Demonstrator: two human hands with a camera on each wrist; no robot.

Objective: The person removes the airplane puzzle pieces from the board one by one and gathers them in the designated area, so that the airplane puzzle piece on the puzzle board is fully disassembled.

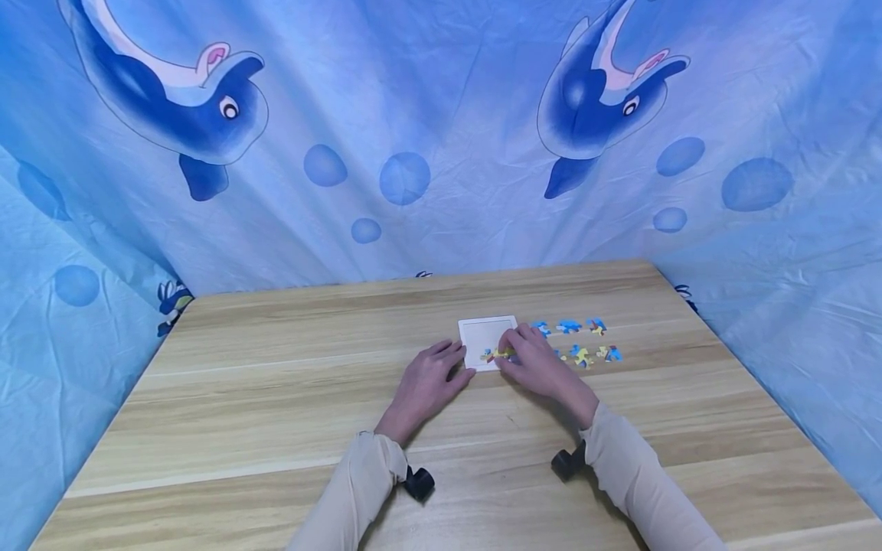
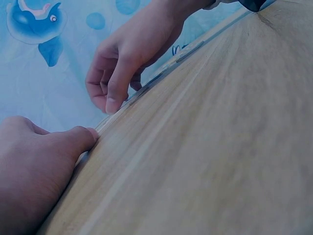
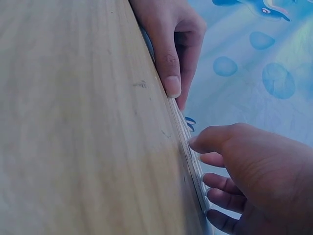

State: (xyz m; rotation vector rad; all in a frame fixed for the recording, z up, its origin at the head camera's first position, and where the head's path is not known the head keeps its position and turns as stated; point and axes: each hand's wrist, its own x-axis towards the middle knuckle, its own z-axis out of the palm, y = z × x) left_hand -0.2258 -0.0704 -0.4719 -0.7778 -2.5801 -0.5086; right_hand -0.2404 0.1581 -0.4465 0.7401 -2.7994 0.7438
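A shallow white puzzle tray (image 1: 487, 320) lies on the table, with a few joined puzzle pieces (image 1: 489, 355) along its near side. My left hand (image 1: 429, 383) rests at the tray's left edge, fingertips on the rim and thumb by the near left corner. Over the near right part of the tray, my right hand (image 1: 540, 367) bends its fingers down, with a yellow puzzle piece (image 1: 511, 353) between thumb and forefinger. That hand partly hides the piece. In the left wrist view the right hand's thumb (image 2: 113, 104) points down at the tray.
Loose puzzle pieces lie in two rows right of the tray, including a blue piece (image 1: 569, 327) at the back and a yellow one (image 1: 581, 355) nearer. The wooden table (image 1: 276, 398) meets a blue dolphin-print curtain (image 1: 468, 214) behind and at both sides.
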